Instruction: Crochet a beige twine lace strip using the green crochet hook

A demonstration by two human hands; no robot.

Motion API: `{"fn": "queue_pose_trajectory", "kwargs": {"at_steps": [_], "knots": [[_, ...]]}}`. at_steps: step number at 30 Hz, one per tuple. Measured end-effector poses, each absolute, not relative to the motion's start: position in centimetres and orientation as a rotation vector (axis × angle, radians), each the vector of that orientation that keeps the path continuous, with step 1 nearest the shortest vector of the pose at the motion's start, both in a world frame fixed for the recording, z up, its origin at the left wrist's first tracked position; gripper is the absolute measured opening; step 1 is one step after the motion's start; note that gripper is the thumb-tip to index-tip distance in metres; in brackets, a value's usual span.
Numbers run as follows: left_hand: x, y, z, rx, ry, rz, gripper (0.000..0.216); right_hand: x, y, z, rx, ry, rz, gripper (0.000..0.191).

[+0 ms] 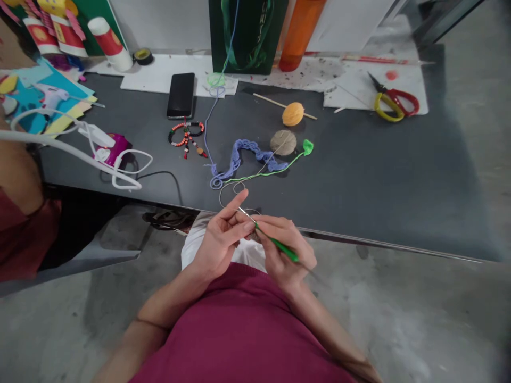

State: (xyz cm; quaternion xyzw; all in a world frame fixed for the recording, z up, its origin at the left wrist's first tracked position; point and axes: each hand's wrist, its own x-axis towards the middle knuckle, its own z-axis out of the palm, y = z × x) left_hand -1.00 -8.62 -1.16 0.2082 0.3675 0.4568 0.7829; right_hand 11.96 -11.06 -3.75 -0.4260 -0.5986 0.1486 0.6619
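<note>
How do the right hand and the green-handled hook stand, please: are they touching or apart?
Touching. The head view shows the right hand gripping the green-handled hook, its handle partly covered by the fingers.

The room's width is crossed by a long, flat, matte dark-grey worktop [391,181], its thin front edge slanted slightly downward to the right. Its back is bordered by a smooth, whitish upright panel [167,26]. Below and beyond the right end, a bare, mottled grey concrete floor [399,308] is shown, marked by small dark stains. At left, a smooth grey seat [107,261] is partly seen. The floor is unevenly lit, with soft shadows cast.
</note>
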Motion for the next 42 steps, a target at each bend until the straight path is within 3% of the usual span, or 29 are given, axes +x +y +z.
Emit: {"fn": "queue_pose_trajectory", "kwargs": {"at_steps": [5, 12, 23, 26, 30, 34, 38, 42], "knots": [[-1.4, -8.5, -1.2, 0.461, 0.815, 0.935, 0.069, 11.8, -11.9, -4.0, -1.146, -1.166, 0.484, 0.013], [-1.6, -8.3, -1.5, 0.522, 0.806, 0.946, 0.055, 12.1, -12.4, -4.1, -1.248, -1.036, 0.524, 0.008], [-1.6, -8.1, -1.2, 0.468, 0.724, 0.868, 0.049, 12.4, -11.1, -2.8, -1.005, -0.546, 1.302, 0.021], [-1.4, -8.4, -1.1, 0.473, 0.721, 0.867, 0.052, 11.8, -11.0, -3.2, -0.923, -0.530, 1.372, 0.024], [-1.1, -8.7, -1.1, 0.474, 0.795, 0.899, 0.055, 11.4, -11.3, -3.7, -0.928, -0.668, 1.215, 0.018], [-0.9, -8.8, -1.2, 0.469, 0.845, 0.980, 0.055, 12.0, -11.6, -3.9, -1.103, -1.008, 0.818, 0.007], [-0.8, -8.8, -1.1, 0.466, 0.838, 1.033, 0.056, 12.4, -11.5, -4.2, -1.010, -1.400, 0.347, 0.024], [-0.9, -8.7, -1.0, 0.445, 0.831, 0.993, 0.060, 12.0, -11.6, -4.3, -1.029, -1.288, 0.429, 0.025]]}}
